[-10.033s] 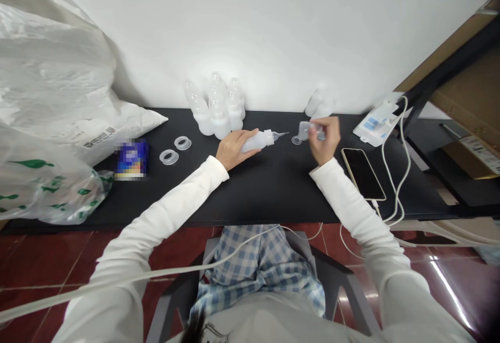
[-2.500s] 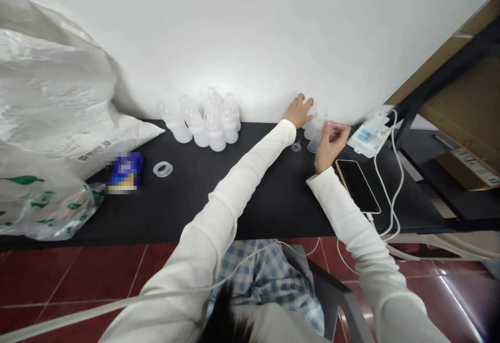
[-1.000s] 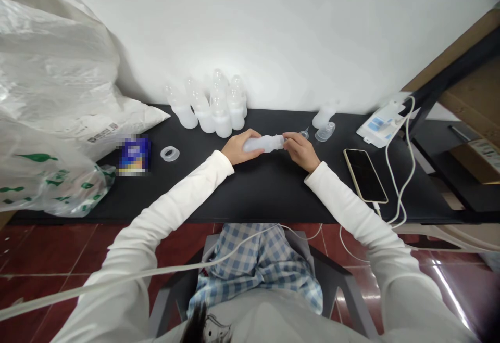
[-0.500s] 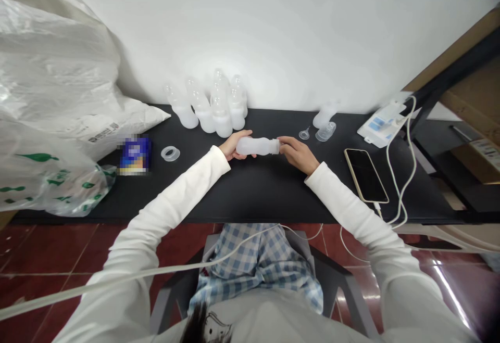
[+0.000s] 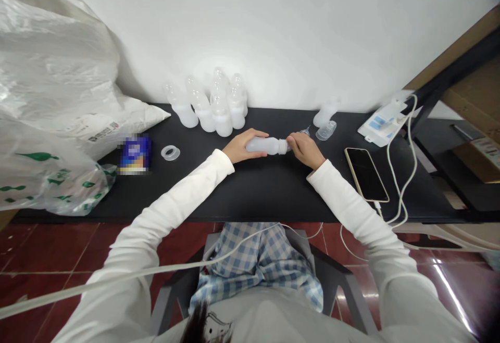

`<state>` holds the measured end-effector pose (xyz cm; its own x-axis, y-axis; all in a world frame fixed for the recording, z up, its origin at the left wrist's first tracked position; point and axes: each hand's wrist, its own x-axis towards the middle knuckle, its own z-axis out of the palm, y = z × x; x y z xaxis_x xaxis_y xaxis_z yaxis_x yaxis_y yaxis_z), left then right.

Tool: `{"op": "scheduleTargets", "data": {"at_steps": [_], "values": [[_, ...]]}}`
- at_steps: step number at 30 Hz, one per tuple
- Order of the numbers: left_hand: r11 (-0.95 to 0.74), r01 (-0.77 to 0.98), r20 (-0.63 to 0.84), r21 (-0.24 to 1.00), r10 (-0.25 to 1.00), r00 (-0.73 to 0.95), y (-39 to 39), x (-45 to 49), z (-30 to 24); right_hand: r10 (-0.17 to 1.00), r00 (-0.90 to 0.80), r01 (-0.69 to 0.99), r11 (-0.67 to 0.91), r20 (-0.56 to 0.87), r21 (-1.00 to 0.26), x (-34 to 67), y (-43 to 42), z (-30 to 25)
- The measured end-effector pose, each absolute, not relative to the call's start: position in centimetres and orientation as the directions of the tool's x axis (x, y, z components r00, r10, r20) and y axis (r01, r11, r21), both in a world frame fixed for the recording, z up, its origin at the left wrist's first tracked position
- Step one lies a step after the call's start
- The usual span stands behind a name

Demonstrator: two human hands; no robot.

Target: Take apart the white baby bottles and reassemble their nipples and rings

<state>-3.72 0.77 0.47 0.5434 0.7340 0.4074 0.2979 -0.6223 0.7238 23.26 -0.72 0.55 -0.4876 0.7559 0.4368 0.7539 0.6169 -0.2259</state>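
Observation:
A frosted white baby bottle [image 5: 258, 146] lies sideways over the table, its collar end pointing right. My left hand [image 5: 239, 147] is wrapped round the bottle's base end, thumb and fingers on opposite sides. At the collar, my right hand [image 5: 305, 149] is closed in a pinch on what looks like the clear teat, mostly hidden by the fingers. Just behind the right hand is a small clear teat [image 5: 305, 132], partly covered. A clear cap [image 5: 326, 130] and another frosted bottle [image 5: 326, 114] are a little farther right.
Several capped bottles [image 5: 222, 122] stand by the wall. A ring-shaped collar [image 5: 170, 153] and a blue packet [image 5: 135, 155] lie left, beside large plastic bags [image 5: 58, 171]. At right are a phone [image 5: 366, 175], a white cable [image 5: 410, 161] and a white-and-blue package [image 5: 385, 124].
Both hands and the bottle have shifted slightly right. My left thumb and fingers now wrap the bottle from above and below, and my right fist has turned tighter at the collar end.

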Motion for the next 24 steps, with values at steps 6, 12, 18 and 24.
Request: {"op": "scheduleTargets", "data": {"at_steps": [6, 12, 18, 24], "values": [[-0.622, 0.382, 0.440, 0.684, 0.769, 0.463, 0.9, -3.7, 0.2, 0.739, -0.492, 0.737, 0.635, 0.460, -0.231, 23.2, -0.6, 0.6], [-0.489, 0.338, 0.300, 0.804, 0.824, 0.480, 1.3, -4.0, 0.2, 0.709, -0.549, 0.703, 0.678, 0.444, -0.214, 23.0, -0.8, 0.7], [-0.696, 0.366, 0.430, 0.617, 0.689, 0.584, 1.5, -4.3, -0.2, 0.673, -0.604, 0.685, 0.712, 0.427, -0.154, 23.5, -0.9, 1.1], [-0.845, 0.442, 0.556, 0.302, 0.533, 0.638, 1.8, -4.5, -0.8, 0.643, -0.617, 0.674, 0.730, 0.454, -0.118, 23.5, -0.8, 0.7]]}}
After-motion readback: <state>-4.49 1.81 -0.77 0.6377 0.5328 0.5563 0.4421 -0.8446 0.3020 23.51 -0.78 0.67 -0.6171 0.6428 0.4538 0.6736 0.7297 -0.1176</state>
